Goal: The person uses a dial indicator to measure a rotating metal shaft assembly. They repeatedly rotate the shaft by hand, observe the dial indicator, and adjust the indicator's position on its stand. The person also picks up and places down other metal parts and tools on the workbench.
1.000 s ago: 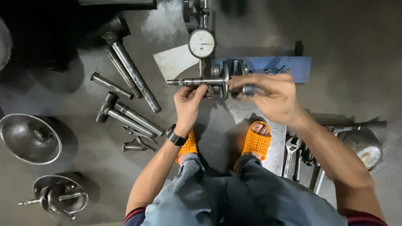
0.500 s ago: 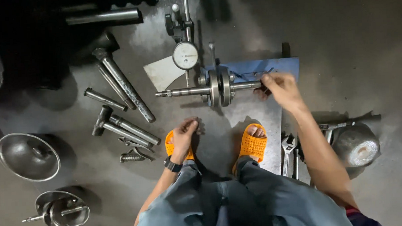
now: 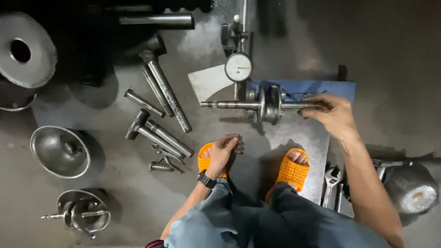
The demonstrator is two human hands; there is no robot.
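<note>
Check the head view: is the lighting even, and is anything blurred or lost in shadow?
Head view: uneven light, top left nearly black; glare on the floor by the dial gauge; right hand on the crankshaft is sharp; left hand slightly soft.

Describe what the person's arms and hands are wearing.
Both arms are bare to the upper arm, where dark short sleeves with a red edge begin. The left hand has a black wristwatch at its wrist. The right hand wears nothing.
</note>
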